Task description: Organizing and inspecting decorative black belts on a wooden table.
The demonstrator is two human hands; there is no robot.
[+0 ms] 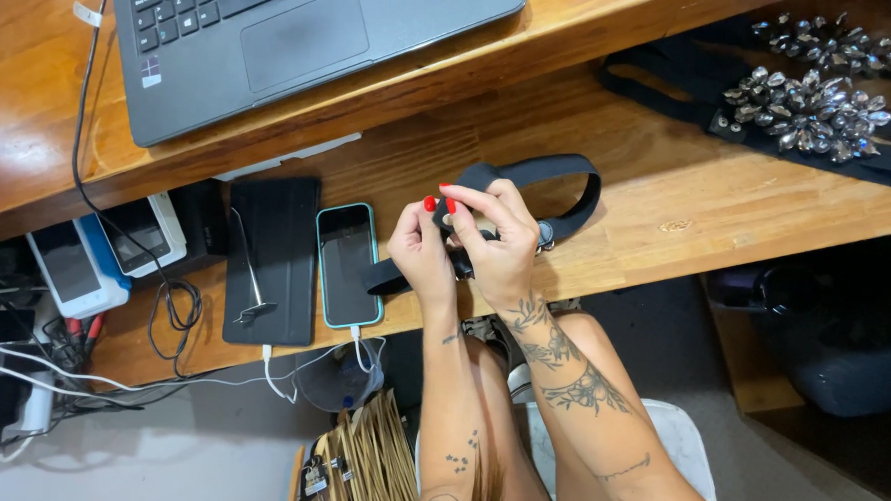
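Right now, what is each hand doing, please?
Left hand: closed on the black strap.
Right hand: closed on the same strap, pinching it with the fingertips.

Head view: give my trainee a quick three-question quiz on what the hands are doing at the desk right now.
1. True or false: both hands grip the black strap.
2. What lies just left of the left hand? A) laptop B) phone C) beaded piece
3. Where does the strap's loop sit relative to the right hand?

Key:
1. True. Left hand and right hand pinch the strap together above the desk edge.
2. B. The phone, in a teal case, lies face up with a cable plugged in; the laptop sits on the upper shelf, and the beaded piece is far right.
3. Above and to the right of it, curving over the desk.
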